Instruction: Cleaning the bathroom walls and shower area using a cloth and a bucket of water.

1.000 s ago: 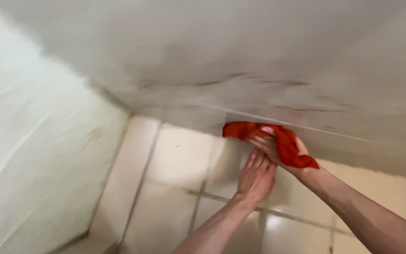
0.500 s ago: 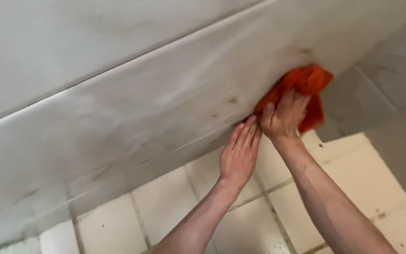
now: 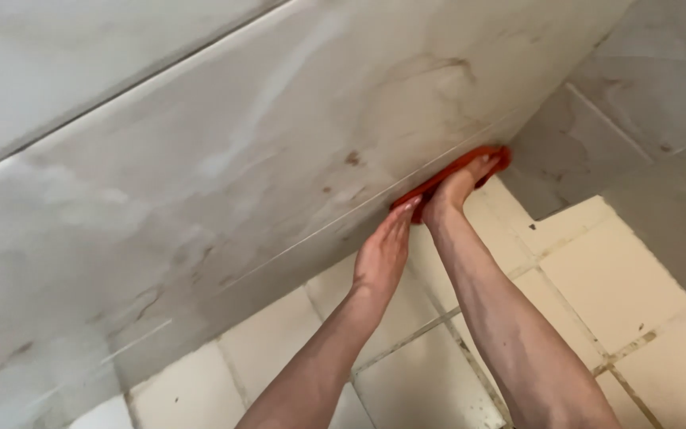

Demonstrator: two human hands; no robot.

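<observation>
Low on the marble wall [image 3: 263, 159], near its corner, the right hand [image 3: 458, 187] presses flat on an orange cloth [image 3: 492, 156]; the left hand [image 3: 383, 254], open and empty, braces beside it and could slide on the slick surface

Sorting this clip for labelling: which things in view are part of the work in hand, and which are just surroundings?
In the work:
right hand
orange cloth, pressed under it
marbled wall panel, stained
left hand, flat on the panel

Just there:
cream floor tiles
grey side wall
</observation>
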